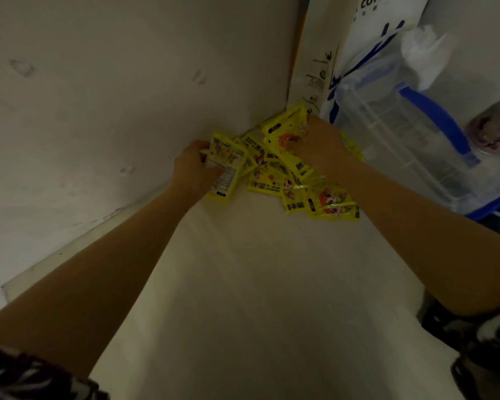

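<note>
So, both your hands are in the corner at the heap of yellow plastic hand-warmer sachets (pixel 272 183)
Your left hand (pixel 192 168) has fingers and thumb curled round one yellow sachet with a white label panel (pixel 224 171), held tilted at the left edge of the heap, right by the off-white wall (pixel 98 111). Your right hand (pixel 321 145) sits on the back of the heap, fingers bent down into the sachets; can't tell if it's got one pinched or is just pressing on them. The heap lies on the cream flat surface (pixel 243 284), tucked into the corner where the wall meets a tall white printed carton (pixel 312 53). Just right of your right arm there's a clear plastic storage box with blue handles (pixel 401 134)
</note>
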Tool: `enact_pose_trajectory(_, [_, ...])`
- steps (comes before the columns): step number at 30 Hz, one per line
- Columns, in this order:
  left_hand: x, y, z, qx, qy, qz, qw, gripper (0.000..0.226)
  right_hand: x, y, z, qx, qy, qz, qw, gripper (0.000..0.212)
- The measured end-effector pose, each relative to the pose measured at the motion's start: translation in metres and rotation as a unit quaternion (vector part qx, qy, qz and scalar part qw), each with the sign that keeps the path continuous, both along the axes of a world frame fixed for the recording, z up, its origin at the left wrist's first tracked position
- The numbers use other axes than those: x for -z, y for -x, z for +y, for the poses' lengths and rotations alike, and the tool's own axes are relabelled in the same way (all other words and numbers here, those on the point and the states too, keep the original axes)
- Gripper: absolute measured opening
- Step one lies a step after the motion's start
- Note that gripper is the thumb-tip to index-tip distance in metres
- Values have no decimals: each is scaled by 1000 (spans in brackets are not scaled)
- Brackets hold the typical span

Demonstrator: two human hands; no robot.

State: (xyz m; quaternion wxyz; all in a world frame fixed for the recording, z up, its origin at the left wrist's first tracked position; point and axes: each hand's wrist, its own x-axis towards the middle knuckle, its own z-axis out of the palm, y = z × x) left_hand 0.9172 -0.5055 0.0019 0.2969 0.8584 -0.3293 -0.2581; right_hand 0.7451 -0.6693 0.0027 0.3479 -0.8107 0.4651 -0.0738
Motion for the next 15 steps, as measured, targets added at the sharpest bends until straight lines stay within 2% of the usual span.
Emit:
enact_pose_trajectory(3, [3, -3, -9, 47, -33, -54, 997, 31, 3, -7, -9, 10, 10, 2, 1000, 22])
enact_pose_trajectory(5, [8, -5, -12, 56, -43, -63, 995, 30, 6, -11, -12, 7, 2, 14, 1000, 21])
enact_pose_trajectory(8, [13, -4, -16, 75, -51, -81, 993, 28, 13, -17, -16, -5, -2, 22, 1000, 51])
enact_pose_trajectory(10, [16, -3, -17, 108, -49, -108, 987, 30, 16, -19, -15, -9, -7, 29, 1000, 54])
enact_pose_trajectory(15, [29, -3, -16, 146, -86, -114, 979, 39, 20, -18, -5, -66, 9, 124, 990, 58])
